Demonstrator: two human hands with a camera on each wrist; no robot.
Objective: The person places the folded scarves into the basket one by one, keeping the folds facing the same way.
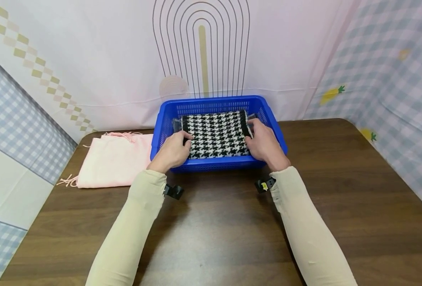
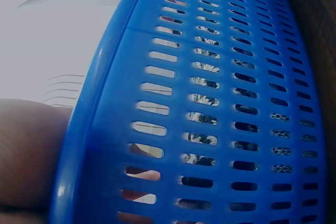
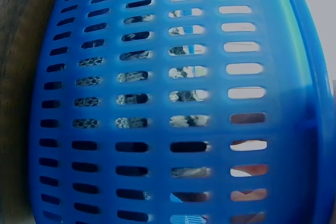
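Note:
A folded black-and-white houndstooth scarf [image 1: 216,135] lies inside a blue plastic basket [image 1: 211,161]. My left hand [image 1: 175,150] reaches over the front left of the rim and pinches the scarf's left edge. On the opposite side, my right hand [image 1: 264,143] grips the right edge, thumb toward the top and fingers along the dark border. In the left wrist view the slotted basket wall [image 2: 173,93] fills most of the picture, with part of the hand [image 2: 31,153] beyond the rim. Through the slots of the basket [image 3: 157,132] in the right wrist view, patches of patterned fabric show.
A folded pink scarf [image 1: 114,163] with fringe lies on the brown wooden table [image 1: 211,238], left of the basket and against it. Grey, see-through material [image 1: 177,125] sticks out from under the houndstooth scarf. A printed curtain [image 1: 125,59] hangs right behind the basket.

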